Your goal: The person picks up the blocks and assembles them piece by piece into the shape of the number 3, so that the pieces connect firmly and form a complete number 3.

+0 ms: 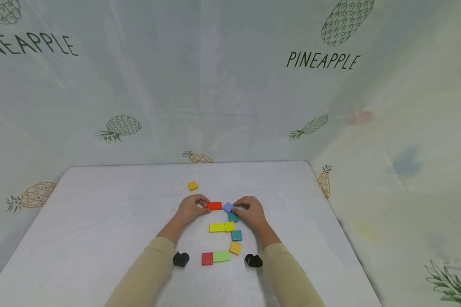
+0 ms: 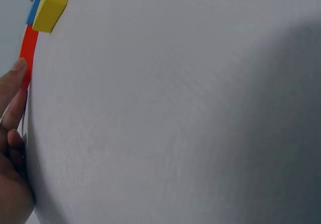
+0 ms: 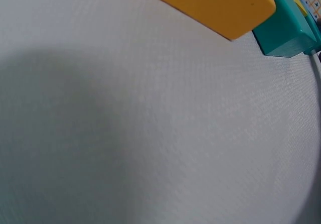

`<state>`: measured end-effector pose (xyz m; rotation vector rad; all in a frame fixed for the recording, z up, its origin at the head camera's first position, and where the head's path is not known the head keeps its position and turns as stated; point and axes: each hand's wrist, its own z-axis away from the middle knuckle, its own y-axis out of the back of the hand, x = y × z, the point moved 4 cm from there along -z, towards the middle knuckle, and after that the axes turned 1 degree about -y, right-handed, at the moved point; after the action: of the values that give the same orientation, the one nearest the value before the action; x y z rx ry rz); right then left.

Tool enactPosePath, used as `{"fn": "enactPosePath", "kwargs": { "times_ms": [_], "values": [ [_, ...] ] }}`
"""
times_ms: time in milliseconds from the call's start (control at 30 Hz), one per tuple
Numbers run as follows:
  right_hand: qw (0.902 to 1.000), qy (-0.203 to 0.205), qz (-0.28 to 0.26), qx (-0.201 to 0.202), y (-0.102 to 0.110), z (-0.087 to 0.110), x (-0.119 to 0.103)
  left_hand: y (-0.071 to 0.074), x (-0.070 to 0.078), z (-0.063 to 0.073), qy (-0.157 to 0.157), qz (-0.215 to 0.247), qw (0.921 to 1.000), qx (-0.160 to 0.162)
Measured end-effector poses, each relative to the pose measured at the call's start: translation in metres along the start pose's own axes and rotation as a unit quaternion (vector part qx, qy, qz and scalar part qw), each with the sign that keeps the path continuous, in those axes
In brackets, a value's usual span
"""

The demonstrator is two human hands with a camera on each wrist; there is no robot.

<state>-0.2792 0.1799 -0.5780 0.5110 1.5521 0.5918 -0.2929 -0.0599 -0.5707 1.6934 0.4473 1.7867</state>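
In the head view my left hand (image 1: pixel 191 208) pinches the left end of a long red block (image 1: pixel 216 206) between thumb and fingers; the left wrist view shows the thumb on this red block (image 2: pixel 28 45) too. Just to its right, my right hand (image 1: pixel 252 212) pinches a blue block (image 1: pixel 227 207), which sits turned at an angle. A teal block (image 1: pixel 233 218) touches or nearly touches the blue one from below. Nearer me lie two yellow blocks (image 1: pixel 217 228) end to end, then a second teal block (image 1: pixel 236 235) and a tilted orange block (image 1: pixel 235 248).
Closest to me, a red square block (image 1: pixel 207 259) adjoins a light green block (image 1: pixel 221 256). A lone yellow-orange block (image 1: pixel 193 186) lies beyond the left hand. Everything rests on a white table (image 1: pixel 100 221), with a pineapple-print cloth (image 1: pixel 230 85) hanging behind.
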Motion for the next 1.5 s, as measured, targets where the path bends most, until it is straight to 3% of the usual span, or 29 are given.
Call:
{"fn": "enactPosePath", "kwargs": {
  "times_ms": [367,1500],
  "values": [
    [1.0000,-0.004,0.003,0.002,-0.0013,0.0000,0.0000,0.0046,-0.0060,0.0012,-0.002,0.015,0.9998,-0.013],
    [1.0000,-0.004,0.008,0.002,-0.0007,-0.0003,-0.0020,0.0012,-0.0053,-0.0010,0.004,0.023,0.9997,0.011]
  ]
}}
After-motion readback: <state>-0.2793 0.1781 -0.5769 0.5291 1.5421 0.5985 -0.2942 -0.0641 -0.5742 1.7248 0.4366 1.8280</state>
